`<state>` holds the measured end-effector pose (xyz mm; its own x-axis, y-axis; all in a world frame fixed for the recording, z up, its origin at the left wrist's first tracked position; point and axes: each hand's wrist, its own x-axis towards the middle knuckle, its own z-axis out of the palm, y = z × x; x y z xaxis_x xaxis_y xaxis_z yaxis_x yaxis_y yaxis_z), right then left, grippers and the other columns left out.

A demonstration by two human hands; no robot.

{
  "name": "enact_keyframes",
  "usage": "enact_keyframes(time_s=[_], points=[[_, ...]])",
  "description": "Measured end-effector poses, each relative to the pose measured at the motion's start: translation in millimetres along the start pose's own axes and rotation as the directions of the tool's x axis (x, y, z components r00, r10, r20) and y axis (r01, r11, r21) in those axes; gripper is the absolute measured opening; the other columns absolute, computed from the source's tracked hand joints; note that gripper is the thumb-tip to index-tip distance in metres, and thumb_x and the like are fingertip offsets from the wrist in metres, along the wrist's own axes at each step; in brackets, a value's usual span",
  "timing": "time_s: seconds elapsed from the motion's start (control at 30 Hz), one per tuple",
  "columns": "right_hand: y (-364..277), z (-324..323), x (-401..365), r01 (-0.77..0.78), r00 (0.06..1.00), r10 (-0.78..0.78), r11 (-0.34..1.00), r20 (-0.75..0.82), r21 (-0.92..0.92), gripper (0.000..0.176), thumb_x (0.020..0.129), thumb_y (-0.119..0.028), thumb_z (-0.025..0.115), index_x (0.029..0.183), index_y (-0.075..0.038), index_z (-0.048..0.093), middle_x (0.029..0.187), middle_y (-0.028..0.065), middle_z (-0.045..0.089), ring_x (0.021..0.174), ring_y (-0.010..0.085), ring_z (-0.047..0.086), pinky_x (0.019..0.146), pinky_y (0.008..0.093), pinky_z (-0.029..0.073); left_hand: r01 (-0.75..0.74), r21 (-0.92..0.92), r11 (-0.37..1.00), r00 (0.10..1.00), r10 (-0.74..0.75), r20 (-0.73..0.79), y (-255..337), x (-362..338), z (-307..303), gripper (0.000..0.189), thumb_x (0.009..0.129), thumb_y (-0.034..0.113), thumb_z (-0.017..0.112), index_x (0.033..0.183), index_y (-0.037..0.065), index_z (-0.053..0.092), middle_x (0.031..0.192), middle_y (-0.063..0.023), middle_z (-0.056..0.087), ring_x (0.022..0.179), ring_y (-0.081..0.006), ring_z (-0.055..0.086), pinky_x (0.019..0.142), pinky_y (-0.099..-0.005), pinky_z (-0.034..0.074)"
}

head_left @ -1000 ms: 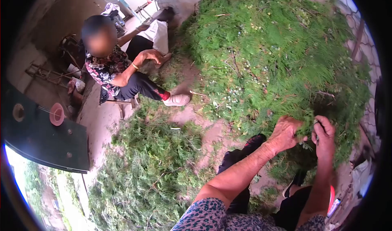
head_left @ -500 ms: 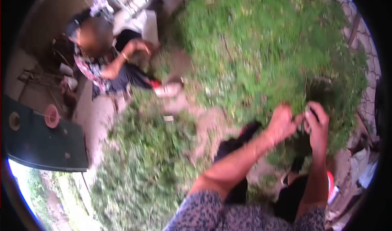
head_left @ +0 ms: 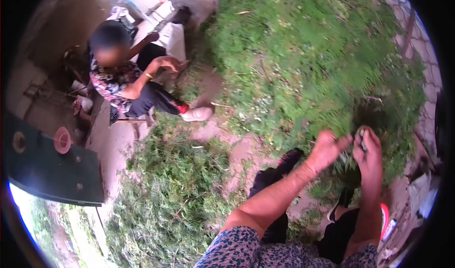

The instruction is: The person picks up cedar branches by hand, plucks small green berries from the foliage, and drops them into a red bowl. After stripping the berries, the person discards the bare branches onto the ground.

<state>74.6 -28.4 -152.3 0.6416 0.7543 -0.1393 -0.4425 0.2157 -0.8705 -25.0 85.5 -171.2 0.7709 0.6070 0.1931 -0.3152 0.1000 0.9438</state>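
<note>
My left hand (head_left: 328,149) is closed over the near edge of a large heap of green cuttings (head_left: 294,55), its fingers pinched around something I cannot make out. Just to its right, my right hand (head_left: 368,145) is curled round a small dark object (head_left: 363,140) that looks like a tool, though its shape is mostly hidden by the fingers. The two hands are close to each other. Leafy green bits show just below and between them.
Another person (head_left: 118,69) sits on a low stool at the upper left. A second green pile (head_left: 175,197) lies at the lower middle. A dark green table (head_left: 52,168) with a pink round item (head_left: 62,140) stands at the left. Paving (head_left: 426,64) borders the right side.
My hands have shifted slightly down and a little farther apart. The other person's head has tilted down, and one of that person's arms now shows reaching toward the white items.
</note>
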Motion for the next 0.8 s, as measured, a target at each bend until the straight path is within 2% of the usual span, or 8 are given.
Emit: enact_keyframes(time_s=[0.07,0.27,0.3,0.47,0.57,0.6,0.7,0.8], points=[[-13,1,1,0.042,0.989,-0.014,0.982,-0.148,0.184,0.020,0.089,-0.017,0.048,0.102,-0.002,0.051,0.080,0.0060,0.055,0.047,0.0074,0.039,0.039,0.0182,0.031,0.253,0.014,0.967,0.963,-0.251,-0.096,20,6,-14,0.019,0.082,0.018,0.059,0.084,-0.001,0.060,0.070,-0.0008,0.058,0.059,-0.0068,0.047,0.054,-0.0263,0.041],[-14,-14,8,0.087,0.996,-0.089,0.914,-0.015,0.396,0.017,0.087,-0.018,0.052,0.094,-0.003,0.056,0.080,0.0077,0.057,0.053,0.0113,0.048,0.038,0.0211,0.033,0.187,-0.540,0.820,0.864,-0.399,-0.306,-1,21,-34,0.018,0.080,0.019,0.063,0.085,0.002,0.059,0.076,-0.0052,0.061,0.058,-0.0180,0.058,0.052,-0.0273,0.038],[-9,-21,10,0.078,0.991,-0.108,0.950,0.083,0.302,0.016,0.087,-0.019,0.053,0.090,-0.003,0.056,0.074,0.0055,0.055,0.047,0.0101,0.045,0.036,0.0206,0.031,0.214,-0.518,0.828,0.847,-0.421,-0.324,-3,21,-35,0.019,0.080,0.019,0.063,0.088,0.003,0.057,0.078,-0.0056,0.061,0.059,-0.0187,0.059,0.052,-0.0274,0.038],[-6,15,0,0.101,0.993,-0.113,0.961,-0.034,-0.257,0.012,0.085,-0.013,0.057,0.089,-0.003,0.061,0.063,-0.0011,0.051,0.045,0.0044,0.042,0.038,0.0183,0.030,0.328,-0.452,0.830,0.829,-0.482,-0.284,7,16,-26,0.021,0.080,0.017,0.063,0.093,0.003,0.055,0.080,-0.0074,0.061,0.063,-0.0202,0.061,0.054,-0.0289,0.040],[3,23,2,0.391,0.889,-0.443,0.598,0.118,-0.699,0.018,0.076,-0.004,0.063,0.093,-0.001,0.061,0.066,0.0024,0.054,0.054,0.0099,0.049,0.050,0.0228,0.039,0.304,-0.349,0.886,0.895,-0.391,-0.214,9,14,-21,0.024,0.080,0.015,0.061,0.099,0.002,0.055,0.083,-0.0073,0.060,0.063,-0.0186,0.058,0.058,-0.0313,0.047],[10,24,8,0.551,0.752,-0.599,0.341,0.276,-0.762,0.021,0.073,-0.001,0.064,0.094,0.000,0.060,0.069,0.0043,0.054,0.058,0.0122,0.051,0.053,0.0243,0.041,0.387,-0.294,0.874,0.861,-0.456,-0.224,-2,15,-25,0.022,0.081,0.014,0.060,0.098,0.001,0.056,0.086,-0.0062,0.060,0.068,-0.0173,0.056,0.062,-0.0309,0.046],[9,36,7,0.501,0.802,-0.532,0.354,0.271,-0.790,0.024,0.068,0.005,0.064,0.092,0.001,0.060,0.073,0.0074,0.055,0.065,0.0151,0.053,0.058,0.0259,0.042,0.187,-0.291,0.938,0.934,-0.262,-0.243,-1,10,-15,0.017,0.080,0.012,0.060,0.091,-0.001,0.060,0.084,-0.0063,0.060,0.076,-0.0146,0.053,0.071,-0.0304,0.044],[16,27,13,0.486,0.811,-0.524,0.358,0.260,-0.797,0.021,0.070,0.007,0.062,0.090,0.001,0.061,0.072,0.0069,0.053,0.065,0.0138,0.053,0.058,0.0249,0.042,0.246,-0.394,0.885,0.950,-0.301,-0.083,0,9,-17,0.013,0.077,0.004,0.060,0.088,-0.001,0.061,0.081,-0.0039,0.061,0.072,-0.0111,0.054,0.066,-0.0259,0.044]])
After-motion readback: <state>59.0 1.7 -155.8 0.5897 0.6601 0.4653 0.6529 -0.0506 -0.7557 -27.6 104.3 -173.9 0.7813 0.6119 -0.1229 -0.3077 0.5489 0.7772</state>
